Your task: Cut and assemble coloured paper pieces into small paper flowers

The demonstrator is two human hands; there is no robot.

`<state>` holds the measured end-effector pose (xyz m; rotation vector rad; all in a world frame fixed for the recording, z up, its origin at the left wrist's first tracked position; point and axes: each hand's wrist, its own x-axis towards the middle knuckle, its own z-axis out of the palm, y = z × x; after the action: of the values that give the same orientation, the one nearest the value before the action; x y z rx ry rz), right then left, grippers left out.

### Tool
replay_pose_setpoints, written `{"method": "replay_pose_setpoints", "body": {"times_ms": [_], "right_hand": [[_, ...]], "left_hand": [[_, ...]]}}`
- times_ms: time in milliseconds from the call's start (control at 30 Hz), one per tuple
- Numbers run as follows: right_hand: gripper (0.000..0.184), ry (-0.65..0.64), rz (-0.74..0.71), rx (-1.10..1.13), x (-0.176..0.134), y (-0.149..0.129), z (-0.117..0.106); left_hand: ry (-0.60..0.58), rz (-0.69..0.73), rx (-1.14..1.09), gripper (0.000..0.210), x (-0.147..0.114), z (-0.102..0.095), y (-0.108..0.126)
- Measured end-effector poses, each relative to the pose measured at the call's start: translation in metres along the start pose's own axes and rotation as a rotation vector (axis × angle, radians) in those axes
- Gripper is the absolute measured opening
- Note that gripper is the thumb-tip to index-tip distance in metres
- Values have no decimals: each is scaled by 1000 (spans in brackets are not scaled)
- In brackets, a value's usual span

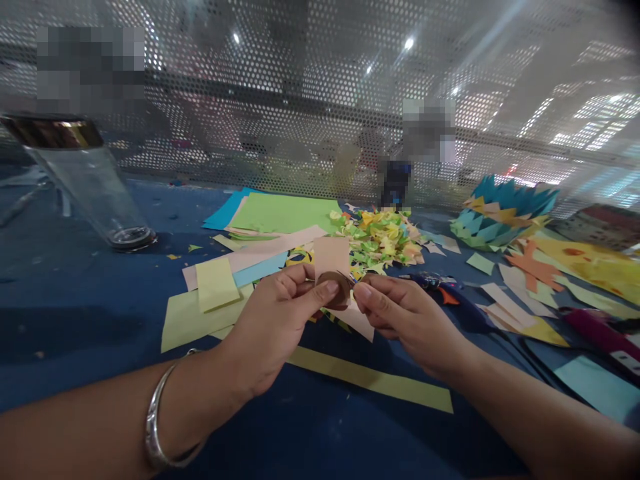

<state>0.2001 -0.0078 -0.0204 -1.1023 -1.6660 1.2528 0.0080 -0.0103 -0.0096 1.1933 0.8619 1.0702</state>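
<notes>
My left hand (280, 313), with a silver bangle on its wrist, is closed on a pale pink paper piece (331, 253). A brown round piece (336, 283) lies against the paper under my left thumb. My right hand (400, 313) is pinched shut close by at the right edge of the brown piece. A small shiny bit shows at its fingertips, too small to name. Just below both hands a long yellow-green paper strip (375, 379) lies on the blue table. Behind them is a heap of small yellow and green paper cuttings (383, 237).
A glass bottle (95, 187) with a gold lid stands at left. Green paper sheets (287, 213) lie at the back before a perforated metal screen (300, 87). On the right are a blue glue gun (457, 300), its cable, a zigzag paper crown (500, 217) and a purple tool (600, 337).
</notes>
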Motion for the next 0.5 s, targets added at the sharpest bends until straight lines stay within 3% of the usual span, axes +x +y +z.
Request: {"method": "replay_pose_setpoints", "body": {"times_ms": [500], "right_hand": [[46,-28,-35,-153,-1,0,-7]], "left_hand": [[11,17,99,14,0,1,7]]}}
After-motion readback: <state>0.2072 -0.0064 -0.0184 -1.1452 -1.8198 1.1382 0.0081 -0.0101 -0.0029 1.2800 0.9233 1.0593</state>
